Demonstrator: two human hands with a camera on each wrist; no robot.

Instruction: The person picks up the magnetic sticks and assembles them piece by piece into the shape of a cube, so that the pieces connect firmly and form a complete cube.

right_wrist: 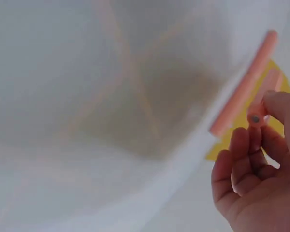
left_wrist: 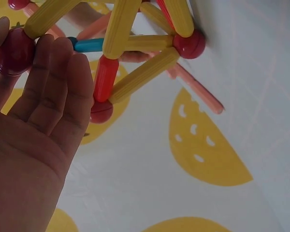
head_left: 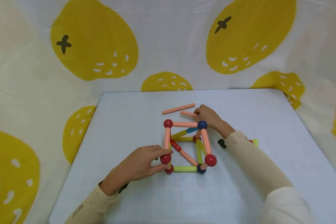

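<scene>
A cube-like frame of magnetic sticks and balls stands on the table, with salmon sticks [head_left: 184,124] along its top and yellow-green sticks [head_left: 185,169] below. My left hand [head_left: 141,163] holds the red ball [head_left: 165,159] at the frame's near-left top corner, between thumb and fingers; the left wrist view shows that ball [left_wrist: 14,52] too. Behind the frame, my right hand [head_left: 208,116] pinches a salmon magnetic stick [right_wrist: 257,108] between thumb and fingers, its metal end showing in the right wrist view. Salmon sticks laid end to end [head_left: 178,109] lie just beyond that hand.
A blue ball [head_left: 202,124] and a red ball [head_left: 210,160] top the frame's right corners. By the right sleeve, a yellow-green stick [head_left: 255,142] and a red piece [head_left: 250,141] are partly hidden. A lemon-print cloth [head_left: 170,40] hangs behind the pale table [head_left: 123,124].
</scene>
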